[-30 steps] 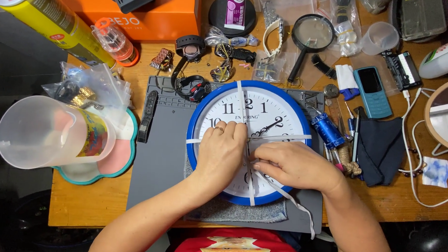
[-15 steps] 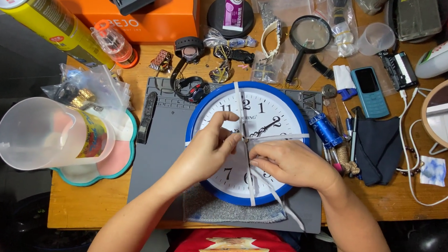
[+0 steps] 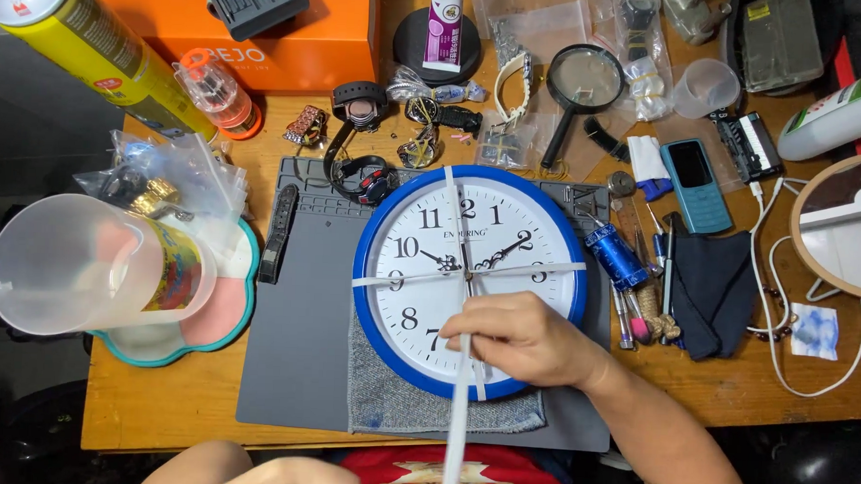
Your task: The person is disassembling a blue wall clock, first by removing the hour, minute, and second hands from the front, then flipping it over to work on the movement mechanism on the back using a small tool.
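Right hand (image 3: 522, 345) pinches the white strap (image 3: 459, 405) over the blue clock (image 3: 467, 281); left hand (image 3: 284, 475), near edge, grip perhaps loose, cannot tell

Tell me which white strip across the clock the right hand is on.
The right hand pinches the upright strip, which runs top to bottom over the blue clock toward the camera. The crosswise strip lies untouched above it.

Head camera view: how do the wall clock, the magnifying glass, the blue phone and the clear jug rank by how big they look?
1. Wall clock
2. Clear jug, though it stands taller, nearer the camera, so its size is flattered
3. Magnifying glass
4. Blue phone, close to the magnifying glass; that order is unsure.
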